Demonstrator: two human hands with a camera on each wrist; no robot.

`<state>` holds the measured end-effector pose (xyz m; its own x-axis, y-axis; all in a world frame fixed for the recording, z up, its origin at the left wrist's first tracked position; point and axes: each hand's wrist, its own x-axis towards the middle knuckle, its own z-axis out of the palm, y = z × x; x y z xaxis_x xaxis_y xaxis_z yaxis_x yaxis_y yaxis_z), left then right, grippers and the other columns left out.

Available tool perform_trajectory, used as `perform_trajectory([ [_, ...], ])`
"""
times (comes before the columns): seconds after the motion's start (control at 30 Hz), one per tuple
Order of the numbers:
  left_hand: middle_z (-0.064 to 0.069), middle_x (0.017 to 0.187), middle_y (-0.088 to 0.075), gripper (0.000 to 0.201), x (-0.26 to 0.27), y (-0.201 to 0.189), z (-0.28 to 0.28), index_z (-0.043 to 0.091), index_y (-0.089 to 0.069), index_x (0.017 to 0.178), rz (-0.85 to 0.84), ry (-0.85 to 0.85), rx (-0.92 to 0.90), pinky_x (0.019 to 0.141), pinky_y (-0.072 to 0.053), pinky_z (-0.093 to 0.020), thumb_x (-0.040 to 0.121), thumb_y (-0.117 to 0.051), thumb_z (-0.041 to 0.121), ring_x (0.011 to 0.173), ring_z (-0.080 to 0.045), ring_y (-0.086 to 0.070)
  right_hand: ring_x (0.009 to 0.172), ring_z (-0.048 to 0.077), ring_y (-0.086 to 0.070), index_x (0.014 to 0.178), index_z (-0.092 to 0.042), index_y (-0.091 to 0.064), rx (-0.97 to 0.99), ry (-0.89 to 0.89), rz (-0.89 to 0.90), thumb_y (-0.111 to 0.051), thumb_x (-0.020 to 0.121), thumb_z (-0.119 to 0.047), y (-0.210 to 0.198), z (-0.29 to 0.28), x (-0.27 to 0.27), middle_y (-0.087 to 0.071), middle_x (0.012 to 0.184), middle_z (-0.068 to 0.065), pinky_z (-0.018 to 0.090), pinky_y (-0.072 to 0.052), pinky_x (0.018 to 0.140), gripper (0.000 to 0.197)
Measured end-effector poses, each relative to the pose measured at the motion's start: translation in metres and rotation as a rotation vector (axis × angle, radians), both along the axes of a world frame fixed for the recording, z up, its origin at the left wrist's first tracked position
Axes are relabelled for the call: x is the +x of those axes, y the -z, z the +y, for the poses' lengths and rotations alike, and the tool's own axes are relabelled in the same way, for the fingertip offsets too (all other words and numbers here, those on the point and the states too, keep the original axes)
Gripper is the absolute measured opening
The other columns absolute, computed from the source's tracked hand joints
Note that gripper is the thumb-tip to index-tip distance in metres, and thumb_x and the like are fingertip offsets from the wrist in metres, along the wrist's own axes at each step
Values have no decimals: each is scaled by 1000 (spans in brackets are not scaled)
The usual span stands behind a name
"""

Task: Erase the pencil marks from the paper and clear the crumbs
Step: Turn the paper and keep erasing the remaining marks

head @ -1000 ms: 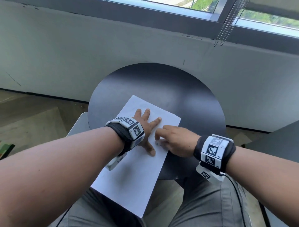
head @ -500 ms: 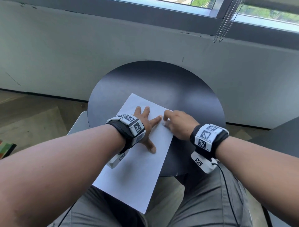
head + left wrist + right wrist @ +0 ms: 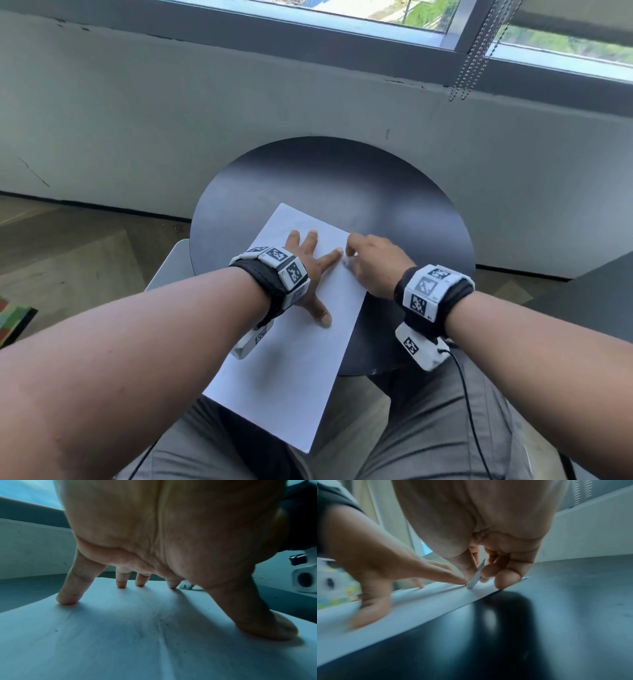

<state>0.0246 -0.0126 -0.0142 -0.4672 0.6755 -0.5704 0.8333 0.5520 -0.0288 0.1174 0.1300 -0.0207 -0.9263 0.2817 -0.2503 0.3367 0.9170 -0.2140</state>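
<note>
A white sheet of paper [image 3: 291, 359] lies on a round black table [image 3: 342, 178], and its near end hangs over the table's edge above my lap. My left hand [image 3: 317, 274] presses on the sheet with fingers spread and straight; the left wrist view shows the fingertips [image 3: 68, 599] on the paper [image 3: 120, 635]. My right hand [image 3: 352, 255] is at the sheet's right edge, just beside my left index fingertip. It pinches a thin pale eraser [image 3: 476, 577] whose tip touches the paper [image 3: 419, 608]. Faint dark specks [image 3: 169, 616] dot the sheet.
A grey wall [image 3: 308, 102] under a window stands right behind the table, with a bead chain [image 3: 476, 51] hanging at the upper right. My grey-trousered legs [image 3: 428, 428] are under the paper's near end. A dark surface [image 3: 589, 294] lies to the right, and a coloured object [image 3: 13, 318] is on the floor at left.
My right hand has slid away from me along the paper's right edge, from near my left thumb up to my left index fingertip. The left hand stays pressed in place.
</note>
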Motion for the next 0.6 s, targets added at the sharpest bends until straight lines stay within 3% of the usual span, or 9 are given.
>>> perform_trajectory([
  [0.13, -7, 167, 20, 139, 0, 0, 0, 49, 15, 155, -22, -14, 3, 113, -28, -65, 57, -77, 81, 151, -42, 17, 95, 30, -55, 110, -22, -48, -62, -227, -77, -41, 98, -38, 2, -30, 31, -53, 103, 6, 41, -46, 82, 21],
  [0.3, -7, 167, 18, 137, 2, 1, 0, 50, 15, 154, 3, -25, 6, 110, -31, -65, 56, -74, 85, 151, -42, 12, 104, 25, -51, 105, -28, -50, -89, 138, 0, -47, 96, -42, -2, 23, 15, -55, 109, 2, 36, -42, 85, 17],
  [0.37, -6, 167, 17, 135, 4, 0, -3, 50, 13, 155, 0, -45, 20, 110, -32, -65, 57, -72, 86, 152, -40, 11, 101, 21, -52, 102, -27, -54, -161, 190, 73, -49, 95, -41, -4, 27, 16, -57, 106, -1, 35, -43, 85, 16],
  [0.47, -4, 168, 15, 128, 7, -1, -6, 49, 8, 157, -2, -76, 39, 107, -35, -64, 60, -65, 90, 153, -39, 6, 92, 13, -54, 96, -29, -57, -263, 133, 88, -53, 94, -44, -10, 8, 27, -58, 99, -7, 31, -45, 80, 15],
  [0.6, -1, 169, 8, 120, 2, 2, -15, 45, 1, 158, 4, -72, 88, 109, -30, -64, 64, -56, 93, 152, -35, -3, 92, 14, -52, 93, -27, -52, -214, -15, -35, -51, 95, -42, -8, -11, 37, -56, 99, -8, 34, -46, 84, 15],
])
